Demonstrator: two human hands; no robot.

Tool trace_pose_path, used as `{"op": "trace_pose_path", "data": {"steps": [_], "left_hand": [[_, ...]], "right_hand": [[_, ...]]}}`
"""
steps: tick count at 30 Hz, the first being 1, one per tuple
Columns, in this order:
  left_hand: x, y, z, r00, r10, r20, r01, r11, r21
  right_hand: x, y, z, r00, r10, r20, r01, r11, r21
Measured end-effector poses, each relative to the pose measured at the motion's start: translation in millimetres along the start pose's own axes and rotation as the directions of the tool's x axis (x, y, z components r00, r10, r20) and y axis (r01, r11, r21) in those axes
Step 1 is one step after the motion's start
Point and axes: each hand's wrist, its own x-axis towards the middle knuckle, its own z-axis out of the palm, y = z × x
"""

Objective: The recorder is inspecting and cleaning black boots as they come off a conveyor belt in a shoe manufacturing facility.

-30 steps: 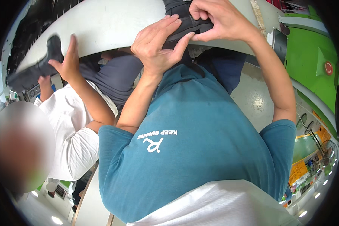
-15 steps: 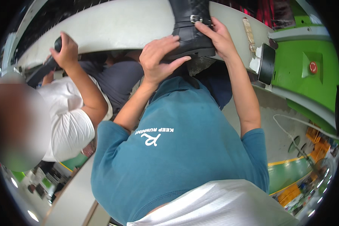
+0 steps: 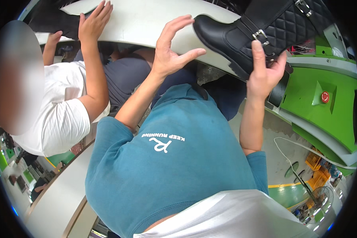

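A black boot point(image 3: 222, 37) with silver buckles and a quilted shaft lies tilted on its side above the pale work surface, its toe toward the left. My right hand point(image 3: 263, 77) grips it near the heel and ankle, with the thumb against the buckled straps; some fingers are hidden behind it. Just off the toe, my left hand point(image 3: 168, 57) is held with fingers and thumb spread. Nothing is in that hand, and its fingertips come close to the toe.
A pale conveyor-like surface point(image 3: 142, 23) runs along the far side. To the right stands a green machine point(image 3: 325, 123) with a red button point(image 3: 325, 97); a dark flat panel point(image 3: 279, 89) sits by its edge. At left, a co-worker in a white shirt point(image 3: 67, 119) handles another black boot point(image 3: 53, 22).
The boot has turned from upright to sideways and moved right, its toe now pointing left. My left hand has come off it. The co-worker's hand has moved right and opened out.
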Motion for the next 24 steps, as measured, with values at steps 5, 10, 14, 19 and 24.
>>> {"op": "trace_pose_path", "data": {"steps": [5, 10, 14, 19, 24], "left_hand": [[-0.3, 29.7, 36.2, 0.992, -0.098, 0.074, 0.117, 0.934, -0.337], [8.0, 26.9, 52.6, 0.948, -0.315, -0.043, 0.296, 0.924, -0.242], [16.1, 11.9, 45.3, 0.910, -0.378, -0.170, 0.328, 0.908, -0.260], [13.4, -1.4, 47.2, 0.829, -0.470, -0.303, 0.375, 0.869, -0.323], [38.5, 20.6, 40.8, 0.855, -0.393, -0.338, 0.257, 0.888, -0.381]], "right_hand": [[-19.5, 6.7, 11.6, 0.960, -0.051, 0.275, 0.056, 0.998, -0.010], [1.1, 41.3, -7.4, 0.986, -0.123, 0.111, 0.145, 0.966, -0.212], [-4.6, 75.4, -27.4, 0.993, -0.059, 0.103, 0.094, 0.921, -0.377], [-20.4, 103.7, -36.5, 0.988, -0.099, 0.119, 0.145, 0.866, -0.478], [-26.6, 108.1, -40.8, 0.987, -0.094, 0.127, 0.143, 0.874, -0.465]]}}
